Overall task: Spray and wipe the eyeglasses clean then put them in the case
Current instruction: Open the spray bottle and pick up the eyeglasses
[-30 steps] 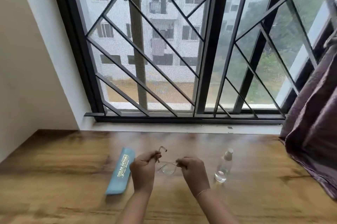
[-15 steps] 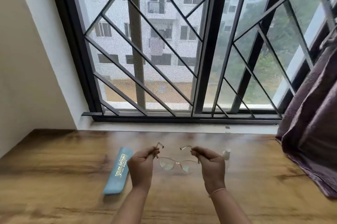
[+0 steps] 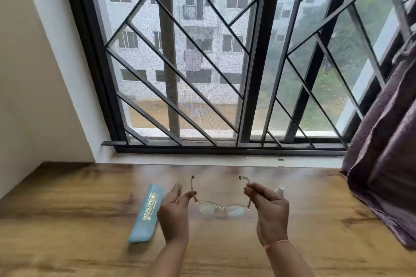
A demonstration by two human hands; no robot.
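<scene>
The glasses [image 3: 219,208] hang in the air above the table [image 3: 67,220], held between the two hands. Both temples are unfolded and point away from the person, and the lenses face back toward the camera. The right hand [image 3: 269,211] pinches the right temple between thumb and curled fingers, near the hinge. The left hand [image 3: 174,216] has its fingers straight and spread, palm turned toward the glasses. Only its thumb tip meets the left temple, and nothing is clamped in it.

Left of the glasses, past the left hand, a blue case [image 3: 145,213] with gold lettering lies flat and closed on the table, its long side running away from the person. Right of the glasses, just behind the right hand, the white cap of a bottle [image 3: 280,190] shows; the rest is hidden by the hand. A thin thread [image 3: 276,243] circles the right wrist.

Farther right of the glasses a purple curtain [image 3: 387,164] drapes onto the table edge. Beyond them a window [image 3: 254,74] with a dark grille fills the view.
</scene>
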